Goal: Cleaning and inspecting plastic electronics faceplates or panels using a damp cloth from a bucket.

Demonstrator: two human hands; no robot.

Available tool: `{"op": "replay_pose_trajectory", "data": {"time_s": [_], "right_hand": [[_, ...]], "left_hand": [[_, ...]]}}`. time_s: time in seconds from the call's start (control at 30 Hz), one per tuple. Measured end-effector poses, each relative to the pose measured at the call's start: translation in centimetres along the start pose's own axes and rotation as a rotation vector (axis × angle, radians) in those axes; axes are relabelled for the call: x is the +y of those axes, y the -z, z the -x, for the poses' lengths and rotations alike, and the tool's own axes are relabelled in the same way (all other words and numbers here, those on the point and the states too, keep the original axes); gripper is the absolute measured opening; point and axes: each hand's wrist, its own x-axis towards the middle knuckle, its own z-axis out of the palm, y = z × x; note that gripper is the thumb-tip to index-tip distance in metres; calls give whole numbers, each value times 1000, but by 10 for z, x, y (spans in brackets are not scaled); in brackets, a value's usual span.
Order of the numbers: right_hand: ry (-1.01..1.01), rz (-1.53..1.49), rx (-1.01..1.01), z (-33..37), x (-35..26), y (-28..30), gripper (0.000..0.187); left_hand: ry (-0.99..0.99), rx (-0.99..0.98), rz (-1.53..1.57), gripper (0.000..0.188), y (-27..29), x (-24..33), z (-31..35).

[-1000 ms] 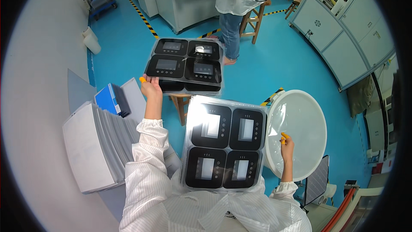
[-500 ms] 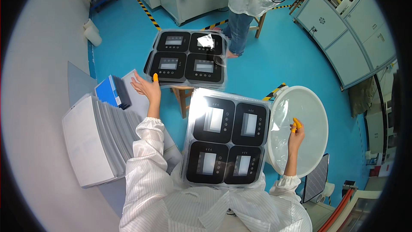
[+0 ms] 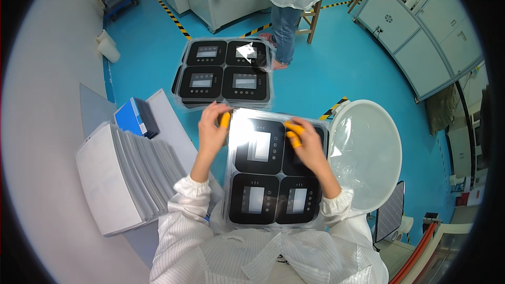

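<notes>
On my lap lies a stack of clear-filmed sheets [image 3: 255, 150], each printed with several black panels that have pale windows and small round button marks. My left hand [image 3: 211, 131] is at the stack's upper left corner, fingers bent and apart, a yellow finger cot on the thumb. Whether it touches the corner I cannot tell. Over the upper right panel hovers my right hand [image 3: 309, 150], thumb and fingers slightly apart, yellow cots on them, nothing visible between. Beyond, a second stack of similar panel sheets [image 3: 223, 68] rests on a support that is mostly hidden.
To my right stands a white round tub [image 3: 368, 152] with clear film inside. At my left are a thick pile of white sheets [image 3: 113, 179] and a blue box [image 3: 131, 118]. A person [image 3: 289, 21] stands ahead near a grey machine [image 3: 226, 0]. Cabinets [image 3: 405, 37] line the right.
My left hand has come right and slightly down to the lap stack's corner. My right hand has swung left from above the tub to over the stack. The view has shifted slightly.
</notes>
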Motion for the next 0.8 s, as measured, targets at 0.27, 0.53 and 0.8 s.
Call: {"op": "replay_pose_trajectory", "data": {"time_s": [0.27,0.53,0.8], "right_hand": [[177,239,-198,-50,-19,-76,42],[241,258,-196,-47,-17,-76,34],[246,114,-6,-63,-4,-85,23]], "left_hand": [[110,-46,-33,46,-13,6,36],[169,-49,18,50,-18,1,40],[156,-64,23,46,-21,4,39]]}}
